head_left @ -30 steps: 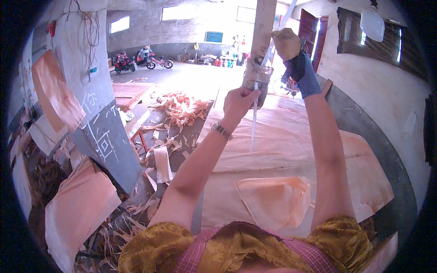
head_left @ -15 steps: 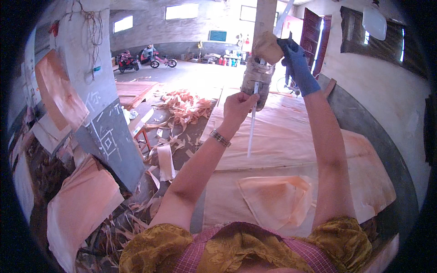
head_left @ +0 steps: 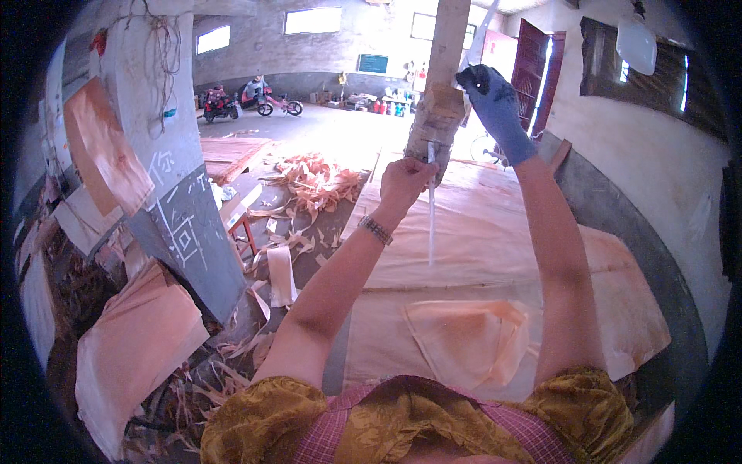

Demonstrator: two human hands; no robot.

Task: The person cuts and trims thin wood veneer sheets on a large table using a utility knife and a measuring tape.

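Note:
My left hand (head_left: 407, 185), bare with a metal-band watch on its wrist, pinches a long thin white strip (head_left: 432, 224) near its upper part. The strip hangs straight down below my fingers. Just behind it is a bulky wrapped bundle (head_left: 425, 138) on an upright wooden post (head_left: 450, 42), with a tan block-like piece (head_left: 446, 100) at its top. My right hand (head_left: 492, 97) wears a blue glove with dark fingertips and is raised beside the post, right of the tan piece. Its fingers are curled together; what they hold, if anything, I cannot make out.
Large thin wood veneer sheets (head_left: 479, 263) lie stacked before me, with a folded piece (head_left: 471, 336) on top. A heap of veneer scraps (head_left: 321, 182) covers floor on the left. A pillar (head_left: 185, 240) stands left; scooters (head_left: 278, 104) are parked farther back.
My right hand has shifted slightly left and down, its fingers more curled. The tan piece and bundle look lower and closer together. My left hand still pinches the strip in nearly the same place.

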